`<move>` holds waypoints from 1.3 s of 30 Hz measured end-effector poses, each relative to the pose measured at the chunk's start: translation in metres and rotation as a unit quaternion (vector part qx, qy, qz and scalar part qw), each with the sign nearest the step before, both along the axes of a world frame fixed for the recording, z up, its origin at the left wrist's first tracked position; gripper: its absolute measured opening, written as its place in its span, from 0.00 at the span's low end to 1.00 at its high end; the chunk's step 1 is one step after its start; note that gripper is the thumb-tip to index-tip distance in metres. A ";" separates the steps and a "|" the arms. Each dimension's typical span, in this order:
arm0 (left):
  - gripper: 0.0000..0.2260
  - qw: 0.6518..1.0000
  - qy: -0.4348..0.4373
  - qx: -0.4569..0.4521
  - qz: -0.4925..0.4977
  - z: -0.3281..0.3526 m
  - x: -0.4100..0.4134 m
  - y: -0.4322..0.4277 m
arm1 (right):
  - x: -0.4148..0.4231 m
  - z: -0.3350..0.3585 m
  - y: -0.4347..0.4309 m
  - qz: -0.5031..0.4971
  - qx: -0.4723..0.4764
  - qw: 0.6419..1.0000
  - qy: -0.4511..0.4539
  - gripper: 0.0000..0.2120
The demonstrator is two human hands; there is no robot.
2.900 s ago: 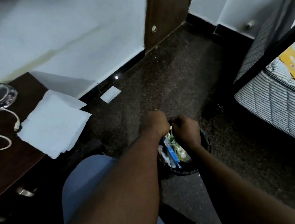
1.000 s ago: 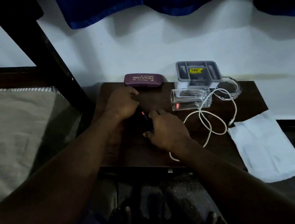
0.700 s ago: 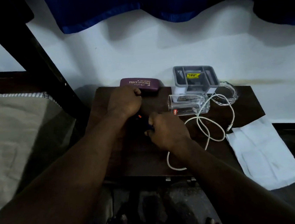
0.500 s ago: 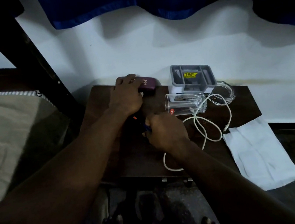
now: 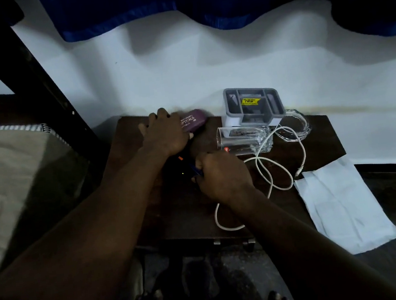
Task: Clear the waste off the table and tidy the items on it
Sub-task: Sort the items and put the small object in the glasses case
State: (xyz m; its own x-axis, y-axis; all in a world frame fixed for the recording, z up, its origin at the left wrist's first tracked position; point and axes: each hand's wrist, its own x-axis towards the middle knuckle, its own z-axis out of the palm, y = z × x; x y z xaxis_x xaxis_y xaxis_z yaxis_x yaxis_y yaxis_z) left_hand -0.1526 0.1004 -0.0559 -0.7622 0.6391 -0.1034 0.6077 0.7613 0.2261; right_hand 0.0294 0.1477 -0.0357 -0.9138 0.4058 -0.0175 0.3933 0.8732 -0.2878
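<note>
**Now: case lies rightward from the left hand's grip**

We see the left hand clasping the purple spectacle case at the back edge of the table. The case's length runs rightward along the wall, and "OPTICALS" is legible on it. The right hand, nearer us, pinches what may be a blue pen. The yellow sticker on the grey organiser is unreadable.

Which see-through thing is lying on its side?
The drinking glass with the red sticker, in front of the grey box; the round glass dish to its right sits flat.

The purple case reads "OPTICALS"; the yellow sticker is illegible.
</note>
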 end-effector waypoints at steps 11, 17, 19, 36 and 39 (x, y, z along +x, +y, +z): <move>0.30 0.994 -0.064 0.072 0.044 0.028 0.030 -0.038 | 0.006 0.004 0.000 -0.001 -0.004 1.000 -0.018 0.13; 0.33 0.983 -0.077 0.146 0.083 0.054 0.051 -0.065 | 0.012 0.016 0.014 -0.037 -0.032 0.999 -0.019 0.10; 0.29 0.973 -0.094 0.175 0.115 0.059 0.062 -0.071 | 0.013 0.019 0.019 -0.067 -0.051 0.996 -0.001 0.09; 0.14 0.849 -0.428 0.297 0.094 0.074 0.075 -0.053 | 0.010 0.036 0.021 -0.215 -0.620 0.724 0.213 0.09; 0.14 0.861 -0.402 0.301 0.073 0.072 0.073 -0.047 | 0.007 0.035 0.021 -0.217 -0.629 0.711 0.226 0.09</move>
State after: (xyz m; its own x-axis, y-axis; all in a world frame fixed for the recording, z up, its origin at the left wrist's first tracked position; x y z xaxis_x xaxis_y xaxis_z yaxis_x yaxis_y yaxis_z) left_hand -0.0800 0.0534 0.0161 -0.6749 0.6655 -0.3187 -0.0221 0.4135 0.9102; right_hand 0.0369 0.1687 -0.0012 -0.7348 0.5741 -0.3613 0.1666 -0.3637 -0.9165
